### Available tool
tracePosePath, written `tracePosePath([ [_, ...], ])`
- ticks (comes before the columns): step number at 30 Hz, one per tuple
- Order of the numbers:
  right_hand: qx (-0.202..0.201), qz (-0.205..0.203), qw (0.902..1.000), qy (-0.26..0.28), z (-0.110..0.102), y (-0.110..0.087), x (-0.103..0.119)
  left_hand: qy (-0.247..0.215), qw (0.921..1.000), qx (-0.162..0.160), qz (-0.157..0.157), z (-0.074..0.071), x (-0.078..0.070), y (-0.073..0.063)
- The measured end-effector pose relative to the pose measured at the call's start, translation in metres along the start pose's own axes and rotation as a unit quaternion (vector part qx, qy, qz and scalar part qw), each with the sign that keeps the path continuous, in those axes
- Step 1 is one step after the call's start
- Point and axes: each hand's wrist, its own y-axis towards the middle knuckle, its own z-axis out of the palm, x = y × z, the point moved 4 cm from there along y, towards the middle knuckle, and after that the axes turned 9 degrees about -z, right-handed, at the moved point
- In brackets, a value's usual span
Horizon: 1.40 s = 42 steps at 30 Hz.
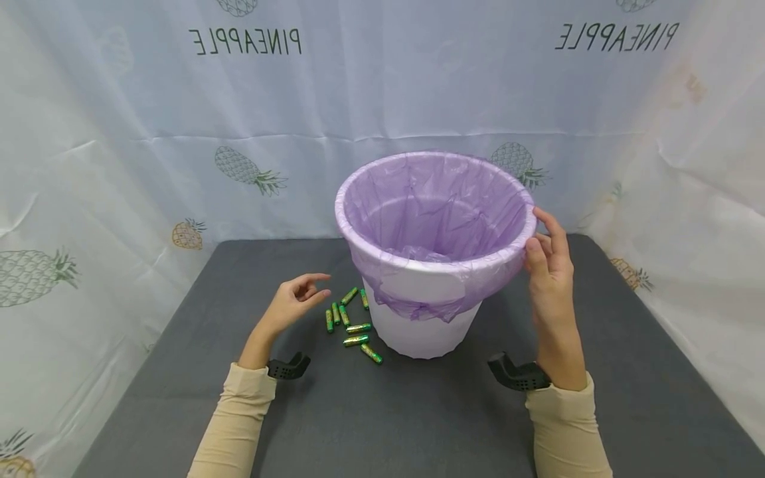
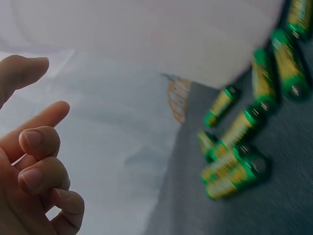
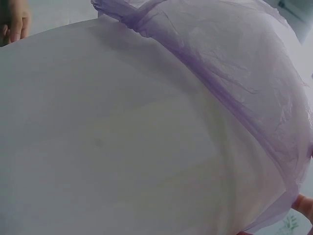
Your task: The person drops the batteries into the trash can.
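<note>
A white trash can [image 1: 418,332] stands on the dark table, lined with a purple trash bag [image 1: 418,226] folded over its rim. My right hand [image 1: 551,272] holds the rim on the right side, thumb nearer me and index finger farther back. In the right wrist view the can wall [image 3: 122,137] fills most of the picture, and only bits of the fingers [image 3: 304,205] show. Left of the can, my left hand [image 1: 297,300] hovers with bent fingers, thumb and index finger apart, nothing between them. Several green and yellow batteries [image 1: 356,340] lie between that hand and the can.
A dark cloth-covered table [image 1: 418,425] extends under everything. White curtains with pineapple prints [image 1: 251,166] hang behind it and along both sides. Black wrist cameras [image 1: 518,375] sit on both wrists.
</note>
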Motion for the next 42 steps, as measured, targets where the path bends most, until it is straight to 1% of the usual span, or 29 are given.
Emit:
tracePosePath([
  [2,-0.002,-0.001,1.0,0.001,0.0,0.001,0.001,0.002,0.9999,0.008,-0.006,0.002,-0.001,-0.003],
  [5,0.006,-0.004,1.0,0.007,0.001,0.002,0.003,0.004,0.9998,0.013,-0.017,0.005,0.008,-0.003],
  [6,0.011,-0.005,0.9999,0.011,0.001,0.001,0.003,0.005,0.9998,0.016,-0.015,0.007,0.012,-0.003],
  [7,0.014,-0.006,0.9998,0.014,0.002,0.001,0.003,0.009,0.9998,0.015,-0.011,0.008,0.016,-0.003],
  [12,0.021,-0.009,0.9996,0.017,0.001,-0.001,0.001,0.032,0.9994,0.013,-0.006,0.014,0.051,0.004],
  [14,0.018,-0.007,0.9997,0.012,0.001,-0.001,0.0,0.038,0.9991,0.014,-0.011,0.015,0.064,0.006],
  [16,0.016,-0.005,0.9998,0.009,0.0,-0.001,-0.001,0.039,0.9989,0.02,-0.014,0.015,0.07,0.006],
  [19,0.013,-0.003,0.9999,0.004,0.0,-0.001,-0.002,0.036,0.9984,0.032,-0.028,0.015,0.078,0.006],
  [22,0.014,-0.004,0.9999,0.006,0.001,-0.001,-0.001,0.037,0.9974,0.04,-0.047,0.015,0.084,0.007],
  [27,0.025,-0.009,0.9995,0.019,0.003,0.0,0.002,0.053,0.9948,0.053,-0.069,0.017,0.09,0.009],
  [29,0.027,-0.009,0.9994,0.022,0.003,0.0,0.002,0.06,0.9939,0.058,-0.072,0.017,0.091,0.01],
  [33,0.01,0.0,0.9999,0.013,0.003,0.0,0.001,0.064,0.9929,0.065,-0.076,0.018,0.092,0.01],
  [34,0.01,-0.001,0.9999,0.011,0.003,0.0,0.001,0.069,0.9924,0.065,-0.079,0.019,0.088,0.008],
  [40,0.03,-0.013,0.9993,0.019,0.001,-0.001,0.001,0.093,0.9891,0.074,-0.086,0.019,0.089,0.008],
  [41,0.029,-0.013,0.9993,0.02,0.001,-0.001,0.0,0.096,0.9888,0.077,-0.085,0.019,0.093,0.01],
  [42,0.028,-0.013,0.9993,0.021,0.001,0.0,0.001,0.099,0.9883,0.078,-0.086,0.02,0.092,0.01],
])
